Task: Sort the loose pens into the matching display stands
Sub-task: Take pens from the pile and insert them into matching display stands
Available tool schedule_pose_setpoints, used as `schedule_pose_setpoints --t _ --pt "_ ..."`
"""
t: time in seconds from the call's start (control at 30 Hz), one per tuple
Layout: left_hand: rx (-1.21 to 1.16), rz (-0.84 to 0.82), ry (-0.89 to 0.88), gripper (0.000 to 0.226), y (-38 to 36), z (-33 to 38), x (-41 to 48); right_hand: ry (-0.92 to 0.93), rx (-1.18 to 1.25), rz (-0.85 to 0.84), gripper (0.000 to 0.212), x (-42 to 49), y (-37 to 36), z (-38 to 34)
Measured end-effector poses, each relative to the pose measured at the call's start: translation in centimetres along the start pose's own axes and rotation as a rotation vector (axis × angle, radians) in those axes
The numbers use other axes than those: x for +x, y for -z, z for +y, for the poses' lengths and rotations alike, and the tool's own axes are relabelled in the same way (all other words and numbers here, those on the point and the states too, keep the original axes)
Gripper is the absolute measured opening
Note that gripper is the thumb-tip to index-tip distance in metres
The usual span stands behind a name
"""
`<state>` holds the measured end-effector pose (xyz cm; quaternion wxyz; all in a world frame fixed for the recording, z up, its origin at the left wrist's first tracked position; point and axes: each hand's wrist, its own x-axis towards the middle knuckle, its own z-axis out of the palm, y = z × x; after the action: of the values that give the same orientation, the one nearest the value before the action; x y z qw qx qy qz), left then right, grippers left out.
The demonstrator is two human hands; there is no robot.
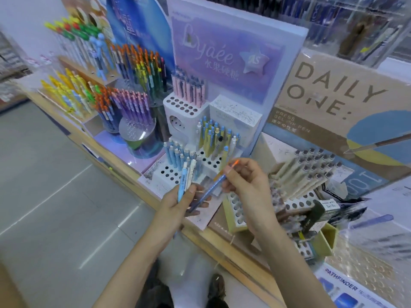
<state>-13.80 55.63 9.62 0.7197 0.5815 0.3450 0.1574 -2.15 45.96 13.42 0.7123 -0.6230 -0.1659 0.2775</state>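
My left hand point(178, 202) grips a small bunch of loose pens point(186, 177), light blue and white, pointing up. My right hand point(245, 177) pinches a blue pen with an orange tip point(214, 185) that slants from the left palm up to the right fingers. Both hands hover just in front of the white Lyaée display stand point(191, 112), whose holed tiers hold pink pens point(189, 87), blue-and-yellow pens point(216, 138) and light blue pens point(175, 154). Left of it, round holders carry orange-topped blue pens point(106, 107) and purple pens point(133, 105).
A Daily One stand point(333, 103) with beige pens point(309, 170) stands at right, above a green box of holes point(235, 210). Yellow and green pen displays point(69, 90) fill the far left shelf. The wooden shelf edge point(222, 247) runs diagonally; grey floor point(55, 196) and my shoes lie below.
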Motion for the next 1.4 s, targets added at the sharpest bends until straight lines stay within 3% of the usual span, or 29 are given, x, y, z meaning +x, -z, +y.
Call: schedule_pose_setpoints --t 0.3,0.6,0.87,1.1,1.4 --pt "0.094 0.231 -0.104 0.019 14.2 2.2 5.0 0.179 -0.038 0.081 0.014 4.6 -12.1 1.7" --pt "0.099 0.185 -0.154 0.017 26.4 4.5 10.2 0.23 -0.274 0.113 0.015 9.7 -24.5 5.4" --pt "0.076 0.116 -0.127 0.02 30.2 5.7 13.2 0.205 -0.44 0.176 0.007 12.3 -28.5 7.3" --pt "0.073 0.109 -0.112 0.017 30.8 6.6 14.2 0.171 -0.385 0.232 0.01 13.1 -28.7 8.4" --pt "0.083 0.105 -0.166 0.017 32.0 7.7 17.9 0.288 -0.51 0.278 0.012 14.8 -30.3 9.0"
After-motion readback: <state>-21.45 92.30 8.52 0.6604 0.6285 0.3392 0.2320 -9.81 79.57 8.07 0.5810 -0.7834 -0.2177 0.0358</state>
